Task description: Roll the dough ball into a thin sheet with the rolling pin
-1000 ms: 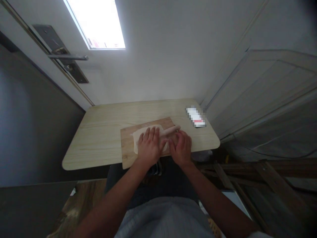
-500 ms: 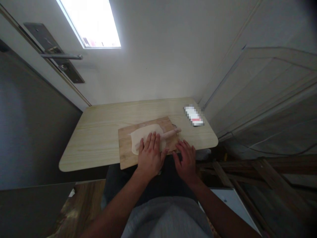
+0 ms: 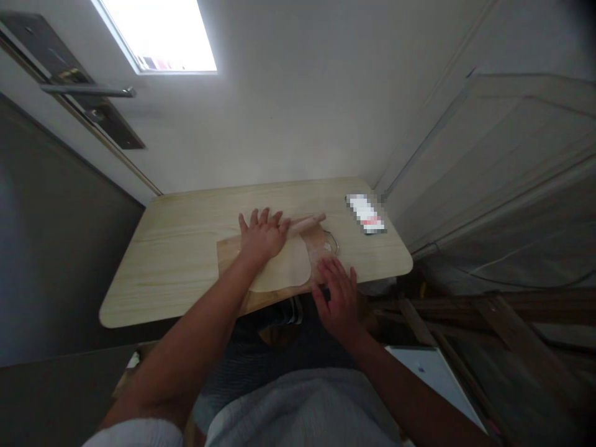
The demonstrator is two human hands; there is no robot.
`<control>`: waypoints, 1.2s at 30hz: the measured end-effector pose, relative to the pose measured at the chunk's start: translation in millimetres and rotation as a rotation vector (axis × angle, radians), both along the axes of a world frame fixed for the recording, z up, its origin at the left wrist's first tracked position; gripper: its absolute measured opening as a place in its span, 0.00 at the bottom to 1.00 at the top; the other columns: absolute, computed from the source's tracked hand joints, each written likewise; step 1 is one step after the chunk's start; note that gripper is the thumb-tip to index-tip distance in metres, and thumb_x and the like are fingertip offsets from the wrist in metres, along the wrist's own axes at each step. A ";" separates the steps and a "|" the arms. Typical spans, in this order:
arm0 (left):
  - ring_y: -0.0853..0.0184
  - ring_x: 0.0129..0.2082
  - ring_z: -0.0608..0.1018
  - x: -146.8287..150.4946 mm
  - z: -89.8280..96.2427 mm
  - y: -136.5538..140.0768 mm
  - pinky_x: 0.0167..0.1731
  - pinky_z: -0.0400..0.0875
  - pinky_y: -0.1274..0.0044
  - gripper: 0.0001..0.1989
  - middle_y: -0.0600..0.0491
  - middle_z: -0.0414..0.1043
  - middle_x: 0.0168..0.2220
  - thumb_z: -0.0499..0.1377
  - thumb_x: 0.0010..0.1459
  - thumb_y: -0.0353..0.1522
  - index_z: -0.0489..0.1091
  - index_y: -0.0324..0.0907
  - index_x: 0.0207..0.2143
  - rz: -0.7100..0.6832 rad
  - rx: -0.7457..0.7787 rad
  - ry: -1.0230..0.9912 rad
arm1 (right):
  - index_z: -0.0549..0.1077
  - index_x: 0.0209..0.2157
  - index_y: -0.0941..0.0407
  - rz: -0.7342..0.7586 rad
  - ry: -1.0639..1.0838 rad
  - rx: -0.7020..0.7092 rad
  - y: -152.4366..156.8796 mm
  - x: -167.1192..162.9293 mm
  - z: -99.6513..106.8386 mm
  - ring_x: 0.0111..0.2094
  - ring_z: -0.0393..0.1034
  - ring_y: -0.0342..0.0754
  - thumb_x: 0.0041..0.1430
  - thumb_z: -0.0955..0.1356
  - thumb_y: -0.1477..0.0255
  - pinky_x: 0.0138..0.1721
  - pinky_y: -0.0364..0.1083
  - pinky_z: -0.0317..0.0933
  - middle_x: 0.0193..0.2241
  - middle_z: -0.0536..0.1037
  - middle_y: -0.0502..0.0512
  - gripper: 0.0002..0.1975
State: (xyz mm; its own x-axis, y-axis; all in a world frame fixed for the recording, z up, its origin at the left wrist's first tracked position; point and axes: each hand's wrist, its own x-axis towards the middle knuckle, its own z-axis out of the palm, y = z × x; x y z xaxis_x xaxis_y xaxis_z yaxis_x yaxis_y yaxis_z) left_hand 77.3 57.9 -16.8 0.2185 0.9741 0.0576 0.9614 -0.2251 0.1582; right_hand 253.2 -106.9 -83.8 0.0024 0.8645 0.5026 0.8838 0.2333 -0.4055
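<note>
My left hand lies palm down across a wooden rolling pin, fingers spread and stretched past it. The pin rests along the far side of a flat, pale sheet of dough; my left hand and forearm cover its left part. Under the dough is a wooden cutting board, with a metal ring handle at its right end. My right hand rests at the board's near right corner, fingers stretched out and the thumb apart.
A phone, blurred out, lies on the right of the light wood table. Behind the table stands a white door with a metal lever handle. Wooden beams and a white panel are low on the right.
My left hand has moved forward and left with the rolling pin, from the dough's middle to its far side, uncovering the near dough. My right hand stays near the board's right corner.
</note>
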 end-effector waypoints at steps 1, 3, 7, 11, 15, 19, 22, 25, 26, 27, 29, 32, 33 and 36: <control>0.46 0.71 0.52 -1.5 -0.1 6.1 0.65 0.37 0.42 0.34 0.49 0.54 0.71 0.31 0.68 0.51 0.59 0.53 0.67 0.007 -0.019 -0.001 | 0.66 0.61 0.54 0.001 0.003 0.000 2.6 -1.0 -0.8 0.67 0.57 0.54 0.68 0.62 0.67 0.69 0.63 0.40 0.61 0.71 0.61 0.21; 0.46 0.71 0.52 -3.3 -0.5 12.1 0.65 0.39 0.42 0.34 0.49 0.53 0.71 0.31 0.68 0.51 0.58 0.53 0.67 0.012 -0.048 -0.003 | 0.66 0.61 0.54 -0.009 0.004 -0.002 6.8 -3.0 -3.1 0.67 0.57 0.54 0.68 0.62 0.66 0.68 0.62 0.42 0.60 0.72 0.61 0.21; 0.48 0.71 0.53 -0.5 0.5 -0.6 0.65 0.41 0.44 0.33 0.49 0.54 0.71 0.32 0.69 0.51 0.60 0.52 0.67 -0.029 -0.008 -0.004 | 0.68 0.59 0.53 -0.012 -0.041 -0.026 10.8 -5.0 -4.9 0.69 0.54 0.55 0.68 0.62 0.66 0.68 0.61 0.43 0.60 0.72 0.60 0.20; 0.51 0.70 0.55 7.1 2.9 -33.9 0.66 0.44 0.48 0.33 0.49 0.56 0.70 0.33 0.70 0.50 0.59 0.50 0.67 -0.089 0.062 -0.025 | 0.70 0.57 0.54 0.019 -0.032 -0.029 7.0 -3.4 -0.4 0.69 0.54 0.55 0.69 0.61 0.66 0.68 0.62 0.42 0.61 0.71 0.60 0.17; 0.55 0.71 0.55 14.2 -0.4 -83.9 0.68 0.46 0.54 0.33 0.47 0.56 0.70 0.38 0.70 0.49 0.52 0.45 0.71 -0.147 0.082 -0.055 | 0.70 0.55 0.54 0.089 0.024 -0.009 -8.3 1.5 0.3 0.67 0.58 0.55 0.69 0.62 0.67 0.68 0.63 0.42 0.59 0.73 0.60 0.16; 0.58 0.72 0.51 16.2 -9.2 -133.9 0.70 0.47 0.60 0.34 0.49 0.50 0.72 0.44 0.69 0.49 0.49 0.44 0.72 -0.245 0.083 -0.077 | 0.69 0.57 0.53 0.096 0.031 0.018 -25.6 9.0 -5.7 0.67 0.58 0.55 0.68 0.63 0.70 0.68 0.64 0.42 0.58 0.74 0.60 0.16; 0.59 0.73 0.50 15.3 -12.0 -141.9 0.70 0.46 0.61 0.34 0.50 0.49 0.72 0.44 0.69 0.48 0.49 0.43 0.71 -0.260 0.088 -0.075 | 0.69 0.57 0.53 0.098 0.004 0.010 -31.1 13.8 -10.8 0.68 0.57 0.55 0.68 0.64 0.70 0.69 0.65 0.41 0.59 0.74 0.59 0.17; 0.58 0.72 0.52 15.1 -10.1 -118.7 0.70 0.47 0.61 0.33 0.48 0.52 0.71 0.43 0.70 0.48 0.50 0.41 0.71 -0.243 0.106 -0.067 | 0.69 0.57 0.52 0.097 -0.017 0.013 -30.6 16.0 -14.4 0.67 0.58 0.55 0.68 0.65 0.71 0.69 0.64 0.40 0.59 0.74 0.58 0.17; 0.57 0.72 0.53 15.0 -8.8 -106.7 0.69 0.48 0.61 0.34 0.47 0.54 0.71 0.43 0.70 0.48 0.51 0.41 0.71 -0.236 0.111 -0.066 | 0.69 0.57 0.53 0.095 -0.018 0.018 -29.9 16.1 -15.1 0.67 0.58 0.54 0.68 0.65 0.71 0.69 0.64 0.40 0.59 0.74 0.58 0.17; 0.56 0.72 0.54 14.7 -7.5 -93.6 0.69 0.49 0.61 0.34 0.46 0.56 0.70 0.43 0.69 0.49 0.52 0.40 0.70 -0.229 0.115 -0.065 | 0.69 0.56 0.53 0.095 -0.018 0.024 -29.2 16.1 -15.7 0.67 0.59 0.54 0.68 0.65 0.71 0.69 0.64 0.40 0.58 0.74 0.58 0.17; 0.54 0.71 0.55 13.4 -5.2 -66.3 0.68 0.51 0.60 0.36 0.45 0.57 0.69 0.41 0.69 0.52 0.54 0.39 0.70 -0.206 0.106 -0.053 | 0.70 0.56 0.53 0.096 -0.016 0.036 -28.2 15.9 -16.3 0.67 0.59 0.54 0.67 0.65 0.72 0.69 0.63 0.40 0.58 0.75 0.58 0.16; 0.50 0.71 0.55 9.8 -3.8 -25.9 0.67 0.47 0.53 0.36 0.45 0.56 0.70 0.37 0.69 0.53 0.57 0.43 0.69 -0.167 0.100 -0.017 | 0.70 0.55 0.53 0.097 -0.009 0.051 -27.8 15.7 -17.3 0.67 0.59 0.54 0.67 0.66 0.72 0.69 0.63 0.40 0.57 0.75 0.58 0.16; 0.49 0.70 0.55 8.4 -3.7 -13.3 0.67 0.47 0.52 0.36 0.46 0.56 0.70 0.37 0.68 0.53 0.57 0.45 0.68 -0.160 0.092 -0.006 | 0.70 0.55 0.53 0.096 -0.007 0.057 -27.8 15.8 -17.9 0.67 0.59 0.54 0.67 0.66 0.72 0.69 0.63 0.41 0.57 0.75 0.58 0.16; 0.49 0.70 0.55 4.4 -3.8 18.2 0.66 0.50 0.55 0.36 0.46 0.55 0.70 0.35 0.67 0.55 0.55 0.49 0.69 -0.145 0.033 0.004 | 0.70 0.55 0.53 0.095 -0.007 0.072 -28.0 16.3 -20.4 0.66 0.60 0.55 0.66 0.67 0.73 0.69 0.64 0.40 0.57 0.76 0.58 0.16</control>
State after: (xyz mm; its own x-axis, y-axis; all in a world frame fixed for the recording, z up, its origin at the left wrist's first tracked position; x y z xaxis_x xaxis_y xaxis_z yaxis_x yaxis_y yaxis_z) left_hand 81.7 76.1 -20.6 0.3575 0.9297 0.0880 0.9190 -0.3670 0.1441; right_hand 269.5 -134.9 -104.3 -0.0820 0.8226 0.5627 0.8592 0.3444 -0.3783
